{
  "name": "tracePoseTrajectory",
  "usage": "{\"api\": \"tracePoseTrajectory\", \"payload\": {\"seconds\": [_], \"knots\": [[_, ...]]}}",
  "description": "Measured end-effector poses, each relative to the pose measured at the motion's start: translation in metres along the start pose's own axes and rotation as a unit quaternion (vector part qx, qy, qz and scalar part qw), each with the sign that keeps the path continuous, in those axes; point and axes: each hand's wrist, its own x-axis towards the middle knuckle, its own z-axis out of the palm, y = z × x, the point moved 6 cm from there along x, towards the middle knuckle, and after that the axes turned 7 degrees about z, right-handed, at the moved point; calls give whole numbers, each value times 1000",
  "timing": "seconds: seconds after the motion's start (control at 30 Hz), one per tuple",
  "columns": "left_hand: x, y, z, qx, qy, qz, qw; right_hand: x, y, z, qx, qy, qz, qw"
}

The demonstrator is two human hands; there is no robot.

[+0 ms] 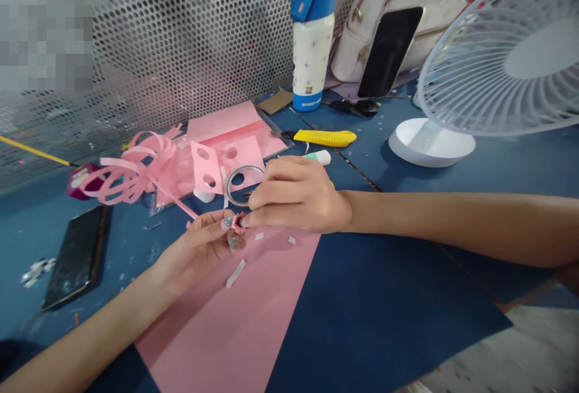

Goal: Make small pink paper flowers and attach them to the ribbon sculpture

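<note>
My left hand [210,237] pinches a small piece of pink folded paper [238,222] between thumb and fingers. From the right, my right hand [298,195] reaches over with its fingers curled, the fingertips closed at the same piece. Its thumb is hidden. Below both hands lies a pink paper sheet [239,314], with a few white paper scraps [236,273] on it. A roll of tape [229,187] stands just behind my right hand, which covers part of it. A pink paper strip [178,200] runs from near my left fingers toward a looped bundle of pink strips [140,164].
Behind the hands are a pink card with round holes [250,150], a yellow cutter [325,137] and a glue stick [322,157]. A phone [75,257] lies left. A bottle [312,49], a bag [348,58], another phone [391,49] and a white fan [493,61] stand at the back.
</note>
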Motion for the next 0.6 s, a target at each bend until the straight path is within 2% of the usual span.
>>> {"api": "tracePoseTrajectory", "payload": {"seconds": [0.2, 0.47, 0.6], "knots": [[0, 0, 4, -2, -11, -1, 1000, 1, -2, 0, -3, -1, 9, 1000], [-1, -1, 0, 10, 9, 9, 1000, -8, -6, -2, -85, 99, -52, 990], [-1, 0, 1, 13, 0, 12, 1000, -6, -2, 0, -59, 68, -27, 996]]}}
